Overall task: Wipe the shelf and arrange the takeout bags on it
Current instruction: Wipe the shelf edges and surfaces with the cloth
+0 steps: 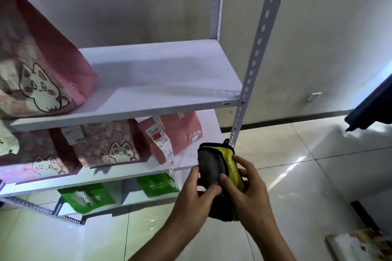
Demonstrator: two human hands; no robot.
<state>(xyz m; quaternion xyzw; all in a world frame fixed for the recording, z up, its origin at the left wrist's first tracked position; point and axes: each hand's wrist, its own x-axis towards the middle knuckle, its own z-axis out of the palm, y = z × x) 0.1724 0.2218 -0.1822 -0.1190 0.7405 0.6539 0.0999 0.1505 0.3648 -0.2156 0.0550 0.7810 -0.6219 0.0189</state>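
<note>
A folded grey and yellow cloth is held in front of the white shelf unit, low and right of centre. My left hand grips its lower left side and my right hand grips its right side, thumbs on the grey face. The upper shelf board carries one large pink cat-print takeout bag at its left; the rest of the board is bare. The middle shelf holds several pink cat-print bags, one with a long receipt. Green bags lie on the lowest shelf.
A white perforated upright post stands at the shelf's front right corner. Glossy tiled floor spreads to the right and below. A dark object juts in from the right edge. A printed box sits at the bottom right.
</note>
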